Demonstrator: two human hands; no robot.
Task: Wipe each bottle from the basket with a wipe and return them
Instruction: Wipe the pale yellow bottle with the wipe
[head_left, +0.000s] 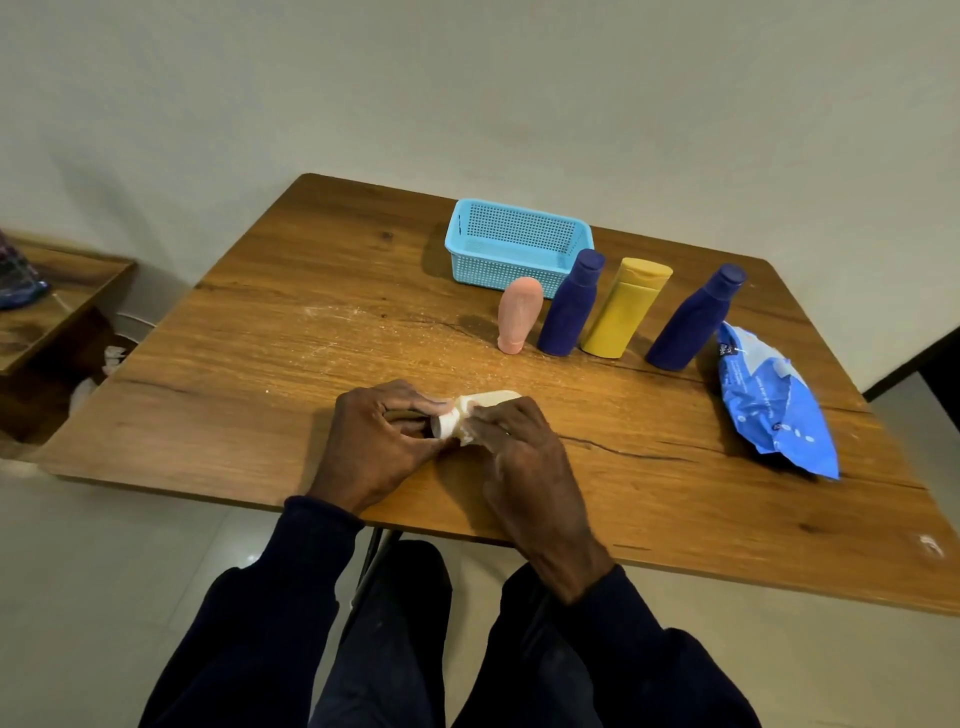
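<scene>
Wooden table (260, 364), near edge: left hand (384, 436) pinches the cap of the cream bottle (491, 399), held sideways; right hand (519, 452) curls a wipe (466, 431) round it (mostly hidden); hard rubbing could twist it loose, rolling floorward

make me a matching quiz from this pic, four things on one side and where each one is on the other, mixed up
Things:
1. blue basket
2. pink bottle
3. cream bottle
4. wipes pack

Places:
a. held by the left hand and right hand, with a wipe on it
b. lying near the right edge of the table
c. standing beside a dark blue bottle
d. at the far side, no bottles inside

Pairs: 1-d, 2-c, 3-a, 4-b
</scene>
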